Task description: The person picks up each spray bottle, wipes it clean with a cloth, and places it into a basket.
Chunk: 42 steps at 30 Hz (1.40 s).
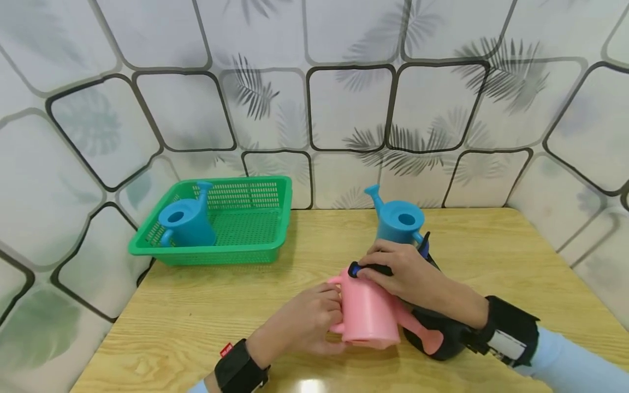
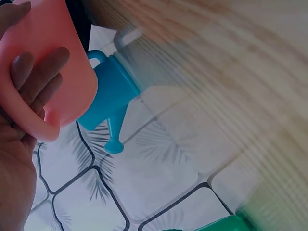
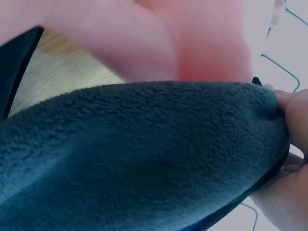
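A pink watering can (image 1: 368, 316) is tilted over the table, its spout pointing to the lower right in the head view. My left hand (image 1: 312, 317) grips its handle, with fingers passed through the loop and lying along the body in the left wrist view. My right hand (image 1: 415, 273) pinches a dark fleecy cloth (image 3: 144, 154) with black edging at the far end of the can. More of the cloth hangs behind the spout. Just beyond my right hand stands a blue watering can (image 1: 400, 215), partly covered by that hand.
At the back left of the wooden table (image 1: 206, 311) sits a green basket (image 1: 245, 252). It holds another blue watering can (image 1: 194, 229). A patterned wall (image 1: 351, 109) closes off the back and sides.
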Each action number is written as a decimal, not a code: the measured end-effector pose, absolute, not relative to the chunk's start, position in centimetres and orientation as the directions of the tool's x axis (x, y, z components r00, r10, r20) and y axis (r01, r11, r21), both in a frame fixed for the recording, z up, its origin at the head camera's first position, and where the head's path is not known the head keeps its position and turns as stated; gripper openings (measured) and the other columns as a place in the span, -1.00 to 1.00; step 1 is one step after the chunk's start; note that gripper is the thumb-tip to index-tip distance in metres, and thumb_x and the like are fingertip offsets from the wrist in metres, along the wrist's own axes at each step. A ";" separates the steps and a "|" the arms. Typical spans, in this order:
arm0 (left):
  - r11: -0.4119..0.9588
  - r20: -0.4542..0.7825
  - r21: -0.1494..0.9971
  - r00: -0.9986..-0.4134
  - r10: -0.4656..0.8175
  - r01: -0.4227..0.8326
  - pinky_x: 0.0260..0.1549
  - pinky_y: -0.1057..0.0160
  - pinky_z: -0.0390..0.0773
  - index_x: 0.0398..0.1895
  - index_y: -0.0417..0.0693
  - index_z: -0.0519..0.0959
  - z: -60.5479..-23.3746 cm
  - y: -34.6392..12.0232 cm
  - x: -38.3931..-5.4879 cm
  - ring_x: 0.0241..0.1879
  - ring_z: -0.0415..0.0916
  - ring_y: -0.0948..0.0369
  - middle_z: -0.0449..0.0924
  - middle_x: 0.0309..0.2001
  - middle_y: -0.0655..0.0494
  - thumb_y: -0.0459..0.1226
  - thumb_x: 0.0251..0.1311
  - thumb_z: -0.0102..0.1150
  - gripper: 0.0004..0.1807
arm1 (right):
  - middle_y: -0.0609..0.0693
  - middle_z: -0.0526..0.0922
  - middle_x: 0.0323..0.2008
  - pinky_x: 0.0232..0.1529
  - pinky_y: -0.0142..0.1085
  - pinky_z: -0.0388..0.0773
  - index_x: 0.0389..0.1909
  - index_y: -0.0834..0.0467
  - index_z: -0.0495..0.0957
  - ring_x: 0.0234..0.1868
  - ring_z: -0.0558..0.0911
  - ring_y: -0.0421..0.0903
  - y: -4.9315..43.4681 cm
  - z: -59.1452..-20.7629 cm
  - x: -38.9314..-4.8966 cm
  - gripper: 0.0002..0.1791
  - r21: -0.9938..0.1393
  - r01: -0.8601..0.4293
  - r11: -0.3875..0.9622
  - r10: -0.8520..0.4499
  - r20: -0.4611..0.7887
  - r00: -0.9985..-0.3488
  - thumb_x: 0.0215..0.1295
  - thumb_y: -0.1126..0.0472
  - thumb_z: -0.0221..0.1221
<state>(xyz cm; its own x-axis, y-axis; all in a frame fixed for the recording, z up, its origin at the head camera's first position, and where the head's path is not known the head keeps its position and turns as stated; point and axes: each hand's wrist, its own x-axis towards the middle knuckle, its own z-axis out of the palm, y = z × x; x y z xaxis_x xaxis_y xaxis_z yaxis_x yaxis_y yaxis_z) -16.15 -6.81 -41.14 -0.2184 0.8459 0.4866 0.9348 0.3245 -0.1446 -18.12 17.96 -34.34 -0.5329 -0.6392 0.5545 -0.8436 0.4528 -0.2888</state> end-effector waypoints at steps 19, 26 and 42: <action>0.358 0.479 -0.142 -0.253 0.841 0.923 0.04 0.34 0.53 -0.59 0.11 0.55 -41.2 -7.8 -16.7 -0.30 0.51 0.31 0.53 -0.57 0.37 0.09 -0.08 0.47 -0.64 | -0.19 0.67 -0.23 -0.13 -0.61 0.56 -0.14 0.02 0.70 -0.23 0.60 -0.38 18.1 -33.9 -14.4 -0.83 -0.392 -0.897 0.204 -0.868 0.352 -0.351 0.26 0.20 0.41; 0.358 0.472 -0.086 -0.278 0.837 0.930 0.03 0.34 0.54 -0.54 0.09 0.59 -41.0 -7.9 -16.8 -0.28 0.53 0.32 0.58 -0.53 0.35 0.06 -0.05 0.48 -0.67 | -0.21 0.66 -0.20 -0.08 -0.66 0.52 -0.12 0.00 0.69 -0.19 0.60 -0.41 18.2 -34.0 -14.0 -0.85 -0.377 -0.911 0.166 -0.887 0.347 -0.306 0.32 0.14 0.37; 0.328 0.490 -0.072 -0.253 0.834 0.942 0.32 0.29 0.45 -0.62 0.08 0.51 -40.9 -8.0 -16.6 -0.29 0.52 0.32 0.54 -0.54 0.33 0.01 -0.08 0.50 -0.64 | -0.16 0.67 -0.17 -0.03 -0.57 0.56 -0.11 -0.01 0.72 -0.16 0.63 -0.30 18.6 -34.8 -14.2 -0.68 -0.261 -0.949 0.179 -0.828 0.481 -0.288 0.09 0.19 0.51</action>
<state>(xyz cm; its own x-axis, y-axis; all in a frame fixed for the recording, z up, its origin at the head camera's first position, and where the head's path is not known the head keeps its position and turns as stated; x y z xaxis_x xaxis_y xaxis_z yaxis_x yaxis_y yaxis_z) -16.62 -8.03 -40.94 -0.2533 0.8341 0.4901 0.9419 0.3282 -0.0718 -14.24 18.64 -34.85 -0.2884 -0.8277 0.4815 -0.9486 0.1785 -0.2613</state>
